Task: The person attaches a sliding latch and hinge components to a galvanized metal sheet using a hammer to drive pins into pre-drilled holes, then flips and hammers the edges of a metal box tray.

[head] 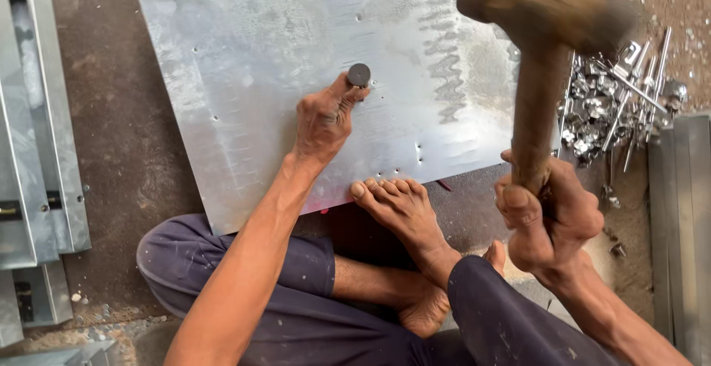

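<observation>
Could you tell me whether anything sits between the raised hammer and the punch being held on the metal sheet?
Nothing visible does. The hammer, in the right hand, hangs right of the punch, which the left hand steadies on the sheet.

- The bare, dusty brown floor (111,136) carries everything here, and I sit on it cross-legged.
- A large galvanised metal sheet (296,62) lies flat on the floor in front of me, dotted with small punched holes; the toes of my foot (400,207) press on its near edge.
- To my left, grey metal channel sections (41,136) lie side by side on the floor, well apart from the sheet.
- To my right, a heap of shiny metal offcuts and rods (618,99) sits just beside the sheet's right edge.
- At the far right edge, more long grey metal pieces (685,218) rest on the floor, near the heap.
</observation>
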